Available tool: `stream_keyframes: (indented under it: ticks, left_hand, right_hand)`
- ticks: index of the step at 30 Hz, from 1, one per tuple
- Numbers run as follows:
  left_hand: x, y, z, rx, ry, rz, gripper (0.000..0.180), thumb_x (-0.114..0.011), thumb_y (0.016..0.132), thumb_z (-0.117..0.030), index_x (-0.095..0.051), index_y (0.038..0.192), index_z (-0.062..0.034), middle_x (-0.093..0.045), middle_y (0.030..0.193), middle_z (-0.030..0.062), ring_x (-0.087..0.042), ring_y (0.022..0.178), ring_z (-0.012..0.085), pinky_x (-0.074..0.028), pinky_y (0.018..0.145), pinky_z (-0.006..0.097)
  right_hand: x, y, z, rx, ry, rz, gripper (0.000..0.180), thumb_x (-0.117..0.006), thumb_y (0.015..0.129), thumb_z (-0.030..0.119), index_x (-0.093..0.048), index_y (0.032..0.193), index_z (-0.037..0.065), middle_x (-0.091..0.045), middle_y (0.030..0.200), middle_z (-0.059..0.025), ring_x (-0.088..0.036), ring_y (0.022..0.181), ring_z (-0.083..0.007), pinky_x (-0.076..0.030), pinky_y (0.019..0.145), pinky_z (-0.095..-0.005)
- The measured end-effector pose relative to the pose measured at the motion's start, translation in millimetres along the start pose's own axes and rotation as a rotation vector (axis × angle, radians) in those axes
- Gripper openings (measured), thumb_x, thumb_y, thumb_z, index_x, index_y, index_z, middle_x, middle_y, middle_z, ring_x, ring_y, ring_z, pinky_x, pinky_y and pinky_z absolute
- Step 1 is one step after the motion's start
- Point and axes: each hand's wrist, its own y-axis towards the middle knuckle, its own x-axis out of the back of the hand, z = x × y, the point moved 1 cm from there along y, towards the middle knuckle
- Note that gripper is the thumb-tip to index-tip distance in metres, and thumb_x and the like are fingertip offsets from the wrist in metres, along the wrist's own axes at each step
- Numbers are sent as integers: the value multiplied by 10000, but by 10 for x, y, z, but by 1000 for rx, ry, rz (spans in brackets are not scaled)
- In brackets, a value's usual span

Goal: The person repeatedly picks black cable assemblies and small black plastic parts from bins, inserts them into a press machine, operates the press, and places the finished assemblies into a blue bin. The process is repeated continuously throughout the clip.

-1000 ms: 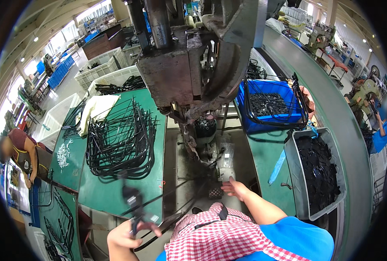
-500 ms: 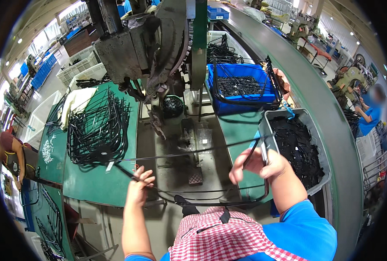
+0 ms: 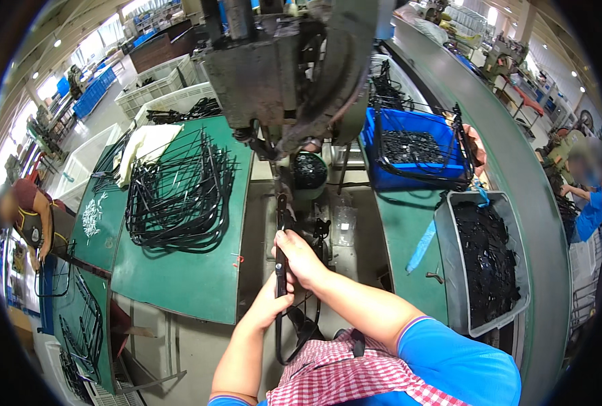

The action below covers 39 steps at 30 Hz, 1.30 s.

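Black frame [image 3: 280, 275] lengthwise toward machine [image 3: 257, 78]

A pale yellow cloth [image 3: 148, 147] lies by the far edge of the left green counter [image 3: 172, 281], with small white pieces [image 3: 92, 216] scattered near its left edge and a red bit [image 3: 238, 260] at its right edge. Pale crates [image 3: 138, 101] stand beyond its far edge. At the far end of the right counter [image 3: 404, 227] sits a blue bin [image 3: 399, 177]; toward its right edge are a blue strip [image 3: 421, 250], a small dark metal piece [image 3: 435, 277] and a grey bin [image 3: 454, 287] of flat black pieces [image 3: 485, 260]. A green conveyor [image 3: 548, 271] runs beyond. One co-worker [image 3: 33, 203] is at far left, another [image 3: 590, 213] at far right.
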Motion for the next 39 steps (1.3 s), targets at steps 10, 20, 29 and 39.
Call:
stream_keyframes:
  ticks: [10,20,29,39]
  left_hand:
    - [450,30,-824,56,84,63,760,-671,662,-623,-476,1122,-50,-456,921,-2,-421,786,97,-374,693,240]
    - [707,368,-926,84,69,157,602,-631,756,-546,-477,1089,-69,-428,842,-24,-396,732,86,-343,633,232]
    - [901,465,-486,57,100,196,865,-633,736,-587,-399,1329,-2,-456,924,-14,-427,784,91,-361,669,227]
    - [911,434,-629,119,131,175,865,-620,749,-586,-389,1331,10,-449,923,-4,-425,786,100,-365,680,231]
  right_hand:
    - [-182,462,240,62,21,84,406,-493,934,488,-534,959,85,-599,818,-36,-572,772,-133,-451,753,-281]
    - [-117,834,95,70,20,-55,425,-548,896,513,-538,936,89,-595,794,-31,-578,738,-121,-459,700,-271]
    - [1286,1213,-68,96,-522,-275,288,-604,904,314,-631,944,30,-676,834,-70,-647,748,-181,-493,659,-295]
    - [2027,2343,-272,707,-1100,-634,288,-579,857,245,-585,1080,63,-639,1082,-108,-589,1026,-275,-463,876,-374]
